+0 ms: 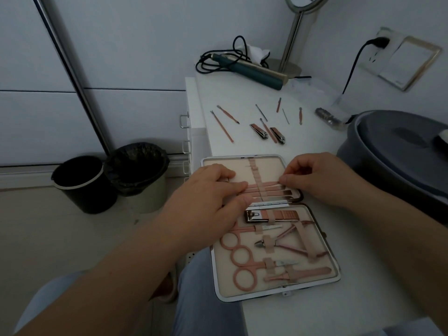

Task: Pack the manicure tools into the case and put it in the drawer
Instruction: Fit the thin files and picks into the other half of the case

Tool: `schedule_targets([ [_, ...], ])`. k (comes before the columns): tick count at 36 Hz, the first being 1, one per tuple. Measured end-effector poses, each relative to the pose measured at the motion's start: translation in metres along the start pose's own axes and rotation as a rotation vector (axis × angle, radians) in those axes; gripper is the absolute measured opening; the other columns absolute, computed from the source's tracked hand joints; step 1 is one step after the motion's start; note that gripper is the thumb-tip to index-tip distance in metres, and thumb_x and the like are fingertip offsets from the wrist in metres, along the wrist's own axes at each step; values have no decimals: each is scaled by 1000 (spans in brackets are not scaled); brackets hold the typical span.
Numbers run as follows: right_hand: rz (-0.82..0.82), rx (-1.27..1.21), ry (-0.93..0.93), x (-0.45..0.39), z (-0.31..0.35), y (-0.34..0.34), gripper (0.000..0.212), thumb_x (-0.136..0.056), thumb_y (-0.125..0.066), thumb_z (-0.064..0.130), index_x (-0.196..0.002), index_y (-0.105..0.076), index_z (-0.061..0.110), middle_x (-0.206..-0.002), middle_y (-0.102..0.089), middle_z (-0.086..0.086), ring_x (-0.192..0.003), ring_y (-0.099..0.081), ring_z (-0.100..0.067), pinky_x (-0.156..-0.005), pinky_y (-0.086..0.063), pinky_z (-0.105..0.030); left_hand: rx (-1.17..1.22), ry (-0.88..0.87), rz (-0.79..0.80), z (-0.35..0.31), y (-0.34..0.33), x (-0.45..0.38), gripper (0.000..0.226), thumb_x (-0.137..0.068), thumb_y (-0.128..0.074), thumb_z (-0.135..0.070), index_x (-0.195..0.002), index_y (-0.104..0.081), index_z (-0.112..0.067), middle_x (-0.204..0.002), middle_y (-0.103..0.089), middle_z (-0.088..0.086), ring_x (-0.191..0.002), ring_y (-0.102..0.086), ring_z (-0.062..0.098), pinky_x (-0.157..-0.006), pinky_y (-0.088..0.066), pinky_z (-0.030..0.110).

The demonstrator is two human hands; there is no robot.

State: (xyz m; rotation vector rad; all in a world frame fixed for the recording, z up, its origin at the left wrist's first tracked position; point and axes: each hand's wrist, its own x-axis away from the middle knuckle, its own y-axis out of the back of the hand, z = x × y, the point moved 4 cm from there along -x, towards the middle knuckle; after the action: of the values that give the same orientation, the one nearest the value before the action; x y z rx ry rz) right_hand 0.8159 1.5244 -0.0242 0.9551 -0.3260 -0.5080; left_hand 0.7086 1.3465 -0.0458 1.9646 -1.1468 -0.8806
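Dim, cool, flat light throughout.

Bluish-grey cast, low contrast, no clear source. Only soft, faint shadows under the hands and along the surface (278,112). No glare; dull sheen on the mirror stand (292,37). Mild softness and grain overall, small loose tools (264,122) lacking fine detail. Wide-angle bending at the edges, forearms stretched, cabinet lines (80,88) slanted. Darker toward the corners.
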Motion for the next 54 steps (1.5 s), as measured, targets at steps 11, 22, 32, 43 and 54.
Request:
schedule_targets([
  [11,8,-11,-1,2,4,2,10,-77,-68,32,-68,-65,27,-67,-67,12,-64,-62,4,-55,-41,-9,405,142,33,8,8,0,47,-88,-45,-11,-133,-43,-26,-120,-45,-14,-117,-40,2,-105,-31,26],
  [22,49,24,-39,-1,9,6,11,-76,-69,32,-67,-67,27,-66,-67,13,-63,-60,7,-56,-38,-9,452,120,-90,18,11,-6,43,-83,-46,2,-112,-61,-26,-101,-58,-19,-99,-54,3,-92,-44,24],
  [32,-145,27,-29,-29,20,15,16,-79,-64,40,-70,-61,27,-66,-59,13,-63,-53,2,-56,-35,-17,219,4,-101,19,19,-28,24,-79,-59,-18,-98,-67,-31,-90,-57,-23,-92,-48,-8,-75,-34,2],
  [43,-355,369,-281,-154,8,21,35,-86,-41,21,-115,-59,16,-124,-52,-11,-114,-47,-30,-91,-38,-38,295,21,-181,29,15,-34,23,-86,-54,-12,-97,-69,-26,-88,-58,-20,-87,-50,-8,-76,-33,0],
  [54,-183,578,-461,-171,-11,16,38,-89,-34,25,-120,-53,11,-131,-43,-16,-124,-33,-37,-100,-27,-51,281,-6,-204,30,13,-36,21,-84,-56,-12,-94,-70,-24,-90,-61,-14,-90,-45,0,-81,-31,7],
])
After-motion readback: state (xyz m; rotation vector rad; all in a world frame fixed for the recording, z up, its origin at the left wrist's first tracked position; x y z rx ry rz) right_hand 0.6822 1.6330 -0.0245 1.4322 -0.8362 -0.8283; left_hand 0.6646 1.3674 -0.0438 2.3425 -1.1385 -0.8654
